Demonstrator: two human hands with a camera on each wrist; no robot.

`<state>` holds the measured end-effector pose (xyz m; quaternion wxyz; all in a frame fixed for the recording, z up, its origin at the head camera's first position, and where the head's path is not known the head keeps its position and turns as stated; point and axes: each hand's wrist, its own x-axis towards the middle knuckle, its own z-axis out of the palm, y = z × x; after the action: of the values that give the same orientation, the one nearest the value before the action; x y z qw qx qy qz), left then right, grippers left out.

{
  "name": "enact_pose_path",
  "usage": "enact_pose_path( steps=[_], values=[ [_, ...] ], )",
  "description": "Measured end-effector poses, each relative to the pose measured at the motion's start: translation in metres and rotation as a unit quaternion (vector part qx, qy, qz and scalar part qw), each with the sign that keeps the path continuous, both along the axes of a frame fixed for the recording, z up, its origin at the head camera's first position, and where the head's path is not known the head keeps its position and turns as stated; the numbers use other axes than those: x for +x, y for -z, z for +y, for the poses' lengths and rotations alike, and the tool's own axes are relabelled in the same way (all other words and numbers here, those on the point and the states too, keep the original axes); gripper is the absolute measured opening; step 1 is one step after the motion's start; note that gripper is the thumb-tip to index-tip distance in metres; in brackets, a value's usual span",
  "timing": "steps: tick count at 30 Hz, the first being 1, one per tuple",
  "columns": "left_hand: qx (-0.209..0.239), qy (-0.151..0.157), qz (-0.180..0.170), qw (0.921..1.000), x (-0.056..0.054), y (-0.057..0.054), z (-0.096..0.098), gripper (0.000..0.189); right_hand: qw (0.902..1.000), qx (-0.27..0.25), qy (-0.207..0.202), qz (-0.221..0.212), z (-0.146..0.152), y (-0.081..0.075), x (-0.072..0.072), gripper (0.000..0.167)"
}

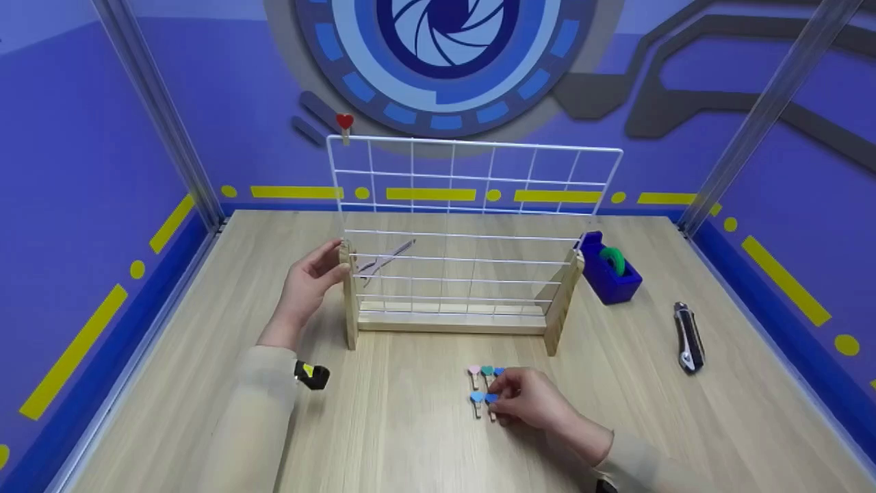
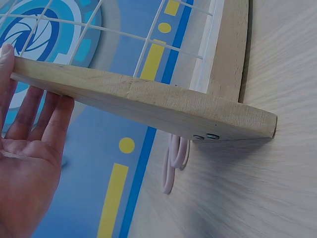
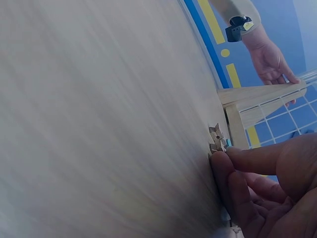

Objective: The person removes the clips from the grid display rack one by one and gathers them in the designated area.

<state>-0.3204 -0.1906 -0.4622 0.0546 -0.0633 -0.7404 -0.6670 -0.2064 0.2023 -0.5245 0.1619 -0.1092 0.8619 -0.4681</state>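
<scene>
A white wire grid (image 1: pixel 472 179) stands in a wooden frame with two side boards. My left hand (image 1: pixel 304 291) holds the upper end of the left side board (image 2: pixel 148 99), thumb on one face and fingers on the other. A red heart clothespin (image 1: pixel 345 123) is clipped on the grid's top left corner. On the table before the stand lie several small heart clothespins, among them a pink one (image 1: pixel 473 371), a green one (image 1: pixel 486 370) and a light blue one (image 1: pixel 477 397). My right hand (image 1: pixel 530 398) pinches a dark blue heart clothespin (image 1: pixel 491 398) at the row's right end.
Behind the grid's left part lie scissors (image 2: pixel 173 163) with pale handles. A blue tape dispenser (image 1: pixel 616 284) with green tape stands right of the stand, and a black utility knife (image 1: pixel 688 339) lies farther right. Patterned blue walls enclose the table (image 1: pixel 397 424).
</scene>
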Motion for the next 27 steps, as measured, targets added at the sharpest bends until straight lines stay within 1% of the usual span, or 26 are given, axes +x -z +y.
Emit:
enact_pose_path(
  steps=[10, 15, 19, 23, 27],
  values=[
    [0.001, -0.007, 0.011, 0.9999, -0.001, 0.001, 0.001, 0.056, 0.9998, -0.02, -0.002, -0.006, 0.002, 0.001, -0.001, 0.015],
    [0.002, -0.005, 0.01, 0.9999, 0.0, 0.0, 0.0, 0.056, 0.9997, -0.024, -0.009, -0.002, 0.005, -0.003, -0.001, 0.015],
    [0.003, -0.004, 0.008, 1.0, -0.001, 0.0, 0.0, 0.056, 0.9997, -0.01, -0.011, 0.018, 0.008, -0.011, -0.002, 0.016],
    [-0.006, -0.001, 0.001, 1.0, 0.0, 0.0, 0.0, 0.057, 0.9982, 0.006, -0.011, 0.059, 0.009, -0.021, -0.003, 0.016],
    [-0.011, -0.001, -0.004, 0.9999, 0.001, -0.001, 0.0, 0.058, 0.9974, -0.004, -0.016, 0.07, 0.01, -0.032, -0.004, 0.017]
  ],
)
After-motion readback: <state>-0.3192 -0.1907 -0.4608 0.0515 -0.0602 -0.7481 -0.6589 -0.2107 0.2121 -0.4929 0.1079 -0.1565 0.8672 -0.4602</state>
